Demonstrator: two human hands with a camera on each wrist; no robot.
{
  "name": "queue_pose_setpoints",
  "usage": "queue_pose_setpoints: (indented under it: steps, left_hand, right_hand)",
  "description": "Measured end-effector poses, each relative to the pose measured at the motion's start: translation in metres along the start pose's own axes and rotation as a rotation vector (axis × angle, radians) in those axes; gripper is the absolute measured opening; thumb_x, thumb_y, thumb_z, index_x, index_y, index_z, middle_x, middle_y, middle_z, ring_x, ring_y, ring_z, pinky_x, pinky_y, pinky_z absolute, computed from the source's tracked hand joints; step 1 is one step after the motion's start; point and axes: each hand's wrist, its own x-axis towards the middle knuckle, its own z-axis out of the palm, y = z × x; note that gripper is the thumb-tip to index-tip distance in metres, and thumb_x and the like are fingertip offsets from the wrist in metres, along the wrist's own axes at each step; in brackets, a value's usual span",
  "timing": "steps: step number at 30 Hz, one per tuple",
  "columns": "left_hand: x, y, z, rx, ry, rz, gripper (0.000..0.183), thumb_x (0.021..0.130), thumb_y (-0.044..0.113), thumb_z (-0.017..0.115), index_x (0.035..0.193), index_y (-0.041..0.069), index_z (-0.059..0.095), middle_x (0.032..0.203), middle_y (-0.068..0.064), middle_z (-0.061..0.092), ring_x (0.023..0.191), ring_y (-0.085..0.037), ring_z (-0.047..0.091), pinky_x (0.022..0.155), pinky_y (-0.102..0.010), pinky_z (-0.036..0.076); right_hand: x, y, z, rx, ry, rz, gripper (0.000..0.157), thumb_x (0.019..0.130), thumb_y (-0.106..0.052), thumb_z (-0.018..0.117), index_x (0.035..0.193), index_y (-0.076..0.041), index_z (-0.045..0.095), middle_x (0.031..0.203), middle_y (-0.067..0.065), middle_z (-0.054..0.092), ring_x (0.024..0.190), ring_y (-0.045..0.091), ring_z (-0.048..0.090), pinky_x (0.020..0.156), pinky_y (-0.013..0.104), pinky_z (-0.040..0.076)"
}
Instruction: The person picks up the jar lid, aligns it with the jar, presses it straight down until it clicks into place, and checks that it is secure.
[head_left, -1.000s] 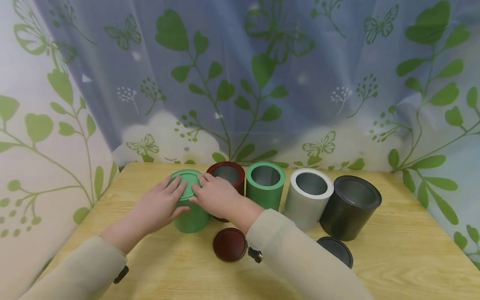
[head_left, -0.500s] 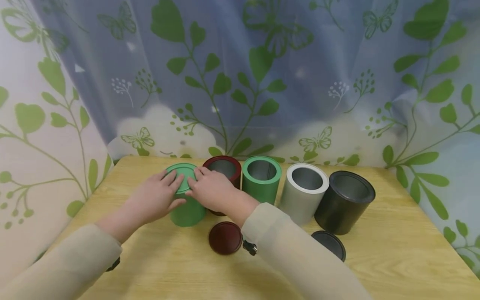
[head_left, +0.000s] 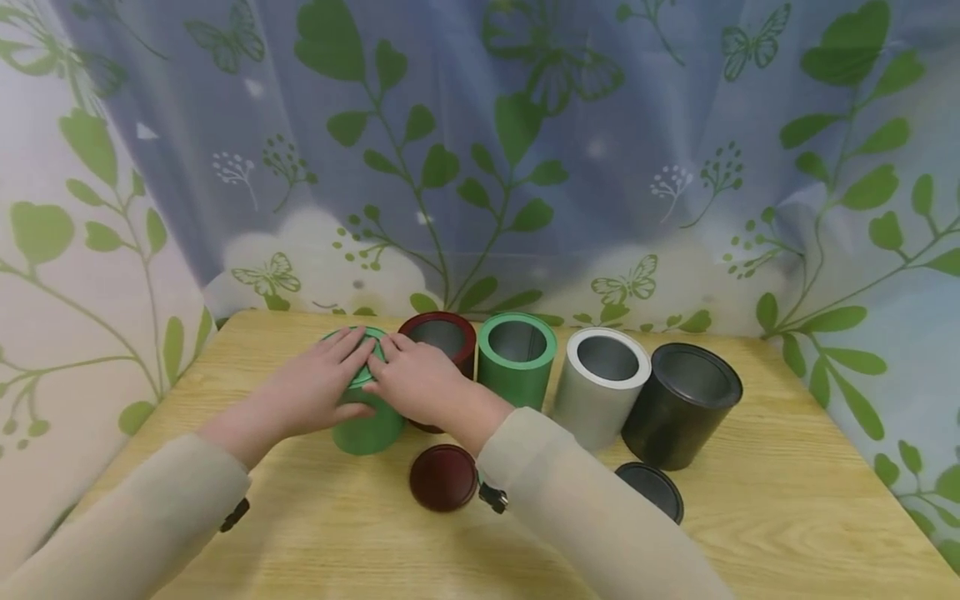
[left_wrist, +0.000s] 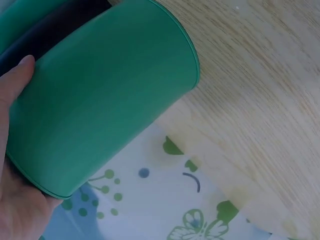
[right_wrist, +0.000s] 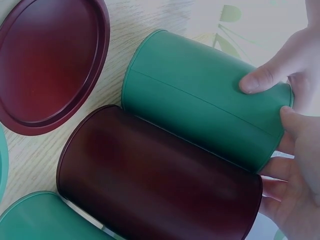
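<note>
A green can with a green lid on its top stands at the left of a row of cans. My left hand lies over the lid's left side with straight fingers; its thumb touches the can's side in the right wrist view. My right hand rests its fingers on the lid's right side, fingertips near the left ones. In the left wrist view, the can's green wall fills the upper left beside the left hand. Right beside it stands a dark red can, lidless in the head view.
Further right stand a lidless green can, a white can and a black can. A dark red lid and a black lid lie in front on the wooden table. A patterned curtain hangs behind.
The fingertips of both hands have come closer together over the green lid, covering more of it. The head view has shifted slightly. The cans and loose lids look unmoved on the table.
</note>
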Motion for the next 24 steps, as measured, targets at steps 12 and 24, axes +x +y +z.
queue_pose_setpoints:
  steps: [12, 24]
  left_hand:
    - [-0.007, 0.002, -0.007, 0.061, 0.034, -0.061, 0.086, 0.080, 0.048, 0.069, 0.137, -0.008, 0.039, 0.141, -0.031, 0.033, 0.128, -0.047, 0.033, 0.101, -0.054, 0.032]
    - [-0.012, 0.012, 0.000, 0.166, 0.058, -0.123, 0.082, 0.082, 0.053, 0.063, 0.134, -0.008, 0.044, 0.136, -0.033, 0.038, 0.126, -0.043, 0.037, 0.100, -0.053, 0.034]
  right_hand:
    - [0.005, -0.002, -0.003, -0.005, 0.022, -0.005, 0.057, 0.098, -0.049, 0.029, 0.146, -0.018, 0.034, 0.148, 0.010, 0.032, 0.135, 0.022, 0.029, 0.103, 0.031, 0.035]
    - [-0.001, -0.003, -0.001, 0.006, 0.025, 0.010, 0.055, 0.099, -0.048, 0.029, 0.144, -0.019, 0.038, 0.147, 0.011, 0.034, 0.134, 0.021, 0.031, 0.101, 0.031, 0.038]
